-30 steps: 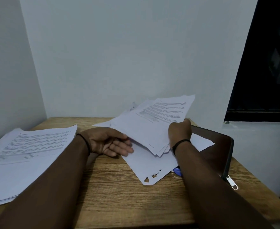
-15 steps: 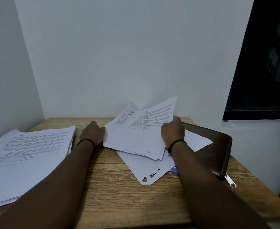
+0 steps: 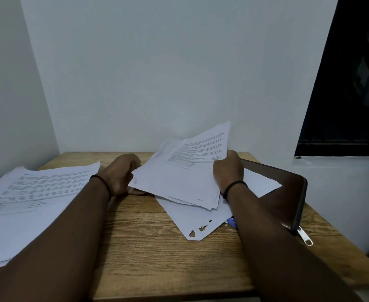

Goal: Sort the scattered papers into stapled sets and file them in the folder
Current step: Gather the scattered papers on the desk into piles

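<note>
At a wooden desk (image 3: 157, 253) set in a wall corner, a person grips a loose sheaf of printed papers (image 3: 179, 179) from both sides, the left hand (image 3: 120, 177) curled round its left edge, the right hand (image 3: 228, 171) clutching its right edge. Right of the sheaf lies a dark zipped folder (image 3: 288, 192); left of it, a second stack of papers (image 3: 26, 197) rests flat.

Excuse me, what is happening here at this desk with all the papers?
A person is sorting papers on a wooden table. Both hands hold one loose bundle of sheets: the left hand at its left edge, the right hand at its right. A second stack lies at the left, and a brown zip folder lies at the right, partly under papers.
</note>
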